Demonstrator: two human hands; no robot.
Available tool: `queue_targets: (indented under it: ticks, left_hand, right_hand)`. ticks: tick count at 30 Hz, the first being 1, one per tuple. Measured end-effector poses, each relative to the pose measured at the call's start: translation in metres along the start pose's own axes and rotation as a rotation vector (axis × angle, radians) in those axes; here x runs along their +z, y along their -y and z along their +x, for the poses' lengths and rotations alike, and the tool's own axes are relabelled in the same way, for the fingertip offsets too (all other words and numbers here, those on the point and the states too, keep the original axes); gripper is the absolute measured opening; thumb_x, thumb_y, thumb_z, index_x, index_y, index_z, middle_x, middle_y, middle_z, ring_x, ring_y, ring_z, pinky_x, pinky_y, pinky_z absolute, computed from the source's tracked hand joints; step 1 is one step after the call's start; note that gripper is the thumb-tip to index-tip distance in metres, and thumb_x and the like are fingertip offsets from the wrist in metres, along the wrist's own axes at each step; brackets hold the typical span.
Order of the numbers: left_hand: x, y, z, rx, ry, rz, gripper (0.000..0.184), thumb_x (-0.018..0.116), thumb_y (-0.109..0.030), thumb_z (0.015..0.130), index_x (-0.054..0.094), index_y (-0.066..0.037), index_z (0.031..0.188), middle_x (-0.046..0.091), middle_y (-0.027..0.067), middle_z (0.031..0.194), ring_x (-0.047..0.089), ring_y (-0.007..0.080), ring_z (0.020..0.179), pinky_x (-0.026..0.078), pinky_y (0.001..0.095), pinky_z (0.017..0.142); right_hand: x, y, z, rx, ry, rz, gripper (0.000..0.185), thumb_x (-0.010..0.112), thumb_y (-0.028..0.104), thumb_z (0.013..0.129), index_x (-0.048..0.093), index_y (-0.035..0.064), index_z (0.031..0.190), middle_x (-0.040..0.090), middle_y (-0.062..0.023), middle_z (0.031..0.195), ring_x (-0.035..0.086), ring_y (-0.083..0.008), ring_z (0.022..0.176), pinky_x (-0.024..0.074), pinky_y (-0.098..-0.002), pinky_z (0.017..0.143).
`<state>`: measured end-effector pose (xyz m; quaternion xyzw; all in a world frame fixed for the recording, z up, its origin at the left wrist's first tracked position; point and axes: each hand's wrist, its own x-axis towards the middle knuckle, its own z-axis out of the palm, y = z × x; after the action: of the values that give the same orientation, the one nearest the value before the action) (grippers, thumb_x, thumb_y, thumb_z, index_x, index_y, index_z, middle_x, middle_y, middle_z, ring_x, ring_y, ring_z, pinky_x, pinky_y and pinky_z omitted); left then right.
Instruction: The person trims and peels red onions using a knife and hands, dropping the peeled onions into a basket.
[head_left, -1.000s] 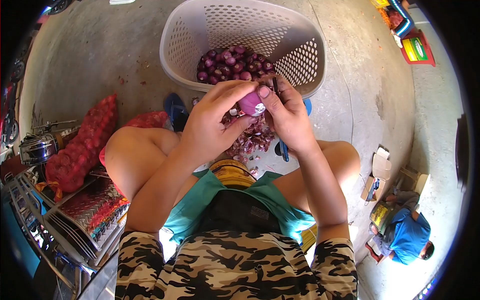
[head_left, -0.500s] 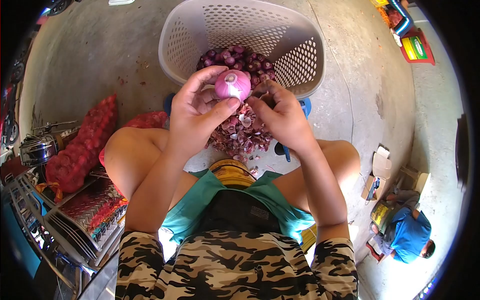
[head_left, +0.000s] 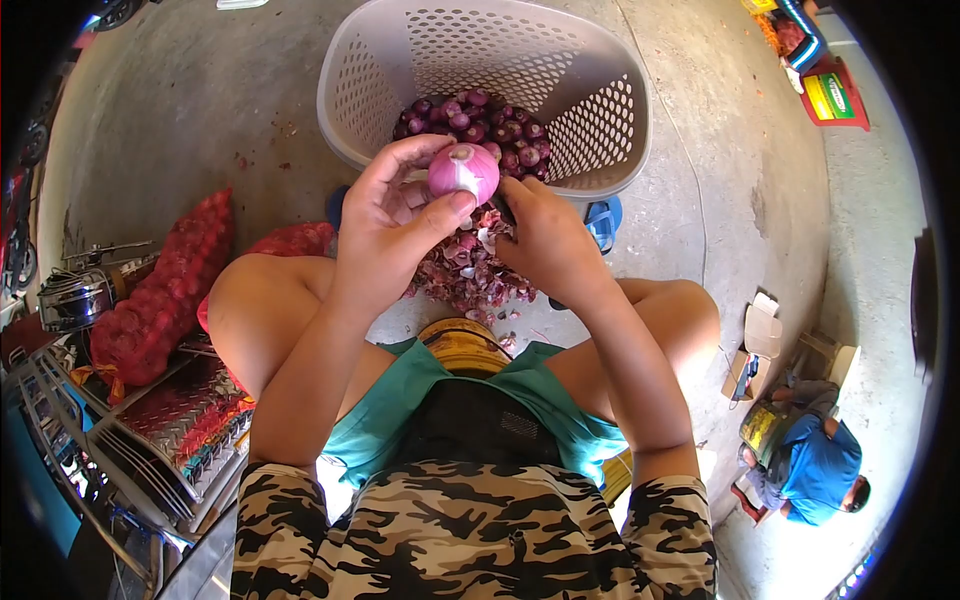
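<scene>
A pinkish-purple onion (head_left: 463, 175) with its pale stem end facing up is held between the thumb and fingers of my left hand (head_left: 400, 215). Just right of it, my right hand (head_left: 553, 238) is closed, its fingers curled round a dark, thin thing that looks like a knife and is mostly hidden. Beyond both hands, a grey perforated basket (head_left: 347, 100) holds many purple onions (head_left: 478, 122). Reddish, papery onion skins (head_left: 473, 270) lie heaped on the floor below my hands, between my legs.
Red mesh sacks of onions (head_left: 165, 290) lie at the left, beside a metal frame (head_left: 130, 470). An open cardboard box (head_left: 757, 345) and a seated person in blue (head_left: 815, 470) are at the right. A red container (head_left: 835, 95) stands at the upper right.
The onion has moved left and turned its stem end up in my left hand. My right hand has come away from it, then dipped and rotated inward beside it.
</scene>
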<state>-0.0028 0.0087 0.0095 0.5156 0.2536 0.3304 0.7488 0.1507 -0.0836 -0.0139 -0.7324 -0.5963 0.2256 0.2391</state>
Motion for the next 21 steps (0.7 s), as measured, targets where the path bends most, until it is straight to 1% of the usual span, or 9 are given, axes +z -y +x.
queue_targets:
  ticks: [1, 4, 7, 10, 13, 16, 17, 20, 21]
  left_hand:
    - [0.0, 0.0, 0.0, -0.009, -0.005, -0.004, 0.041, 0.066, 0.0, 0.081, 0.048, 0.005, 0.118, 0.057, 0.0132, 0.113, 0.059, 0.0158, 0.097, 0.051, 0.0271, 0.081]
    - [0.0, 0.0, 0.0, -0.021, -0.014, -0.004, 0.042, 0.066, 0.0, 0.081, 0.048, 0.003, 0.119, 0.057, 0.0127, 0.113, 0.059, 0.0151, 0.095, 0.051, 0.026, 0.077]
    - [-0.001, 0.003, 0.001, -0.038, -0.021, -0.02, 0.041, 0.066, -0.002, 0.082, 0.049, 0.001, 0.119, 0.057, 0.0109, 0.112, 0.059, 0.0128, 0.091, 0.049, 0.0232, 0.07]
    - [0.0, 0.006, 0.006, -0.125, -0.07, -0.045, 0.041, 0.067, -0.007, 0.082, 0.051, -0.001, 0.119, 0.059, 0.0087, 0.11, 0.058, 0.0105, 0.087, 0.047, 0.0215, 0.065]
    - [-0.005, 0.019, 0.017, -0.25, -0.108, -0.02, 0.041, 0.063, -0.009, 0.085, 0.049, -0.003, 0.124, 0.058, 0.0067, 0.11, 0.058, 0.0111, 0.086, 0.046, 0.0228, 0.065]
    - [-0.005, 0.029, 0.026, -0.286, -0.154, 0.023, 0.039, 0.063, -0.015, 0.086, 0.051, -0.004, 0.121, 0.06, 0.0055, 0.106, 0.058, 0.0111, 0.085, 0.045, 0.0239, 0.067]
    - [-0.005, 0.033, 0.029, -0.303, -0.168, 0.046, 0.038, 0.063, -0.016, 0.087, 0.051, -0.004, 0.121, 0.06, 0.0053, 0.105, 0.058, 0.011, 0.085, 0.046, 0.0242, 0.068]
    - [-0.011, 0.052, 0.042, -0.391, -0.222, -0.014, 0.037, 0.062, -0.02, 0.088, 0.052, -0.003, 0.118, 0.06, 0.0047, 0.103, 0.058, 0.0109, 0.085, 0.046, 0.0242, 0.071]
    - [-0.015, 0.059, 0.046, -0.387, -0.23, -0.014, 0.036, 0.062, -0.02, 0.088, 0.052, -0.003, 0.117, 0.06, 0.005, 0.102, 0.058, 0.0116, 0.086, 0.046, 0.0247, 0.072]
  right_hand:
    - [0.0, 0.0, 0.0, 0.017, 0.034, -0.012, 0.038, 0.07, 0.011, 0.064, 0.05, 0.0007, 0.094, 0.059, -0.0188, 0.082, 0.059, -0.0375, 0.083, 0.0465, -0.0456, 0.074]
    - [0.002, 0.0, -0.001, 0.051, 0.072, 0.002, 0.035, 0.068, 0.01, 0.066, 0.049, 0.0001, 0.094, 0.06, -0.0201, 0.08, 0.06, -0.0379, 0.081, 0.0468, -0.0461, 0.073]
    - [-0.001, 0.002, -0.001, 0.074, 0.105, 0.021, 0.032, 0.066, 0.011, 0.069, 0.049, -0.0002, 0.094, 0.061, -0.0213, 0.079, 0.06, -0.0383, 0.08, 0.0469, -0.0465, 0.072]
    - [-0.001, -0.002, -0.002, 0.069, 0.131, -0.017, 0.031, 0.065, 0.013, 0.071, 0.049, -0.0002, 0.094, 0.061, -0.0221, 0.079, 0.061, -0.0385, 0.08, 0.0468, -0.0471, 0.071]
    - [-0.004, 0.001, 0.0, 0.115, 0.181, -0.031, 0.031, 0.065, 0.014, 0.073, 0.048, -0.0005, 0.095, 0.062, -0.0222, 0.081, 0.061, -0.0385, 0.082, 0.0468, -0.0471, 0.071]
    - [-0.004, -0.004, -0.001, 0.098, 0.171, -0.054, 0.032, 0.064, 0.016, 0.075, 0.047, -0.0005, 0.097, 0.063, -0.0218, 0.08, 0.061, -0.0388, 0.082, 0.0469, -0.0474, 0.071]
    - [-0.005, -0.006, -0.002, 0.097, 0.145, -0.057, 0.033, 0.064, 0.016, 0.076, 0.047, -0.0008, 0.098, 0.063, -0.022, 0.079, 0.061, -0.0392, 0.081, 0.047, -0.0476, 0.071]
    - [-0.005, -0.005, -0.002, 0.111, 0.084, -0.043, 0.036, 0.064, 0.017, 0.076, 0.046, -0.0026, 0.101, 0.062, -0.0229, 0.077, 0.061, -0.0402, 0.077, 0.0474, -0.0482, 0.069]
    - [-0.007, -0.003, -0.001, 0.125, 0.073, -0.026, 0.038, 0.064, 0.017, 0.076, 0.046, -0.0035, 0.102, 0.062, -0.0236, 0.076, 0.061, -0.0405, 0.076, 0.0475, -0.0484, 0.068]
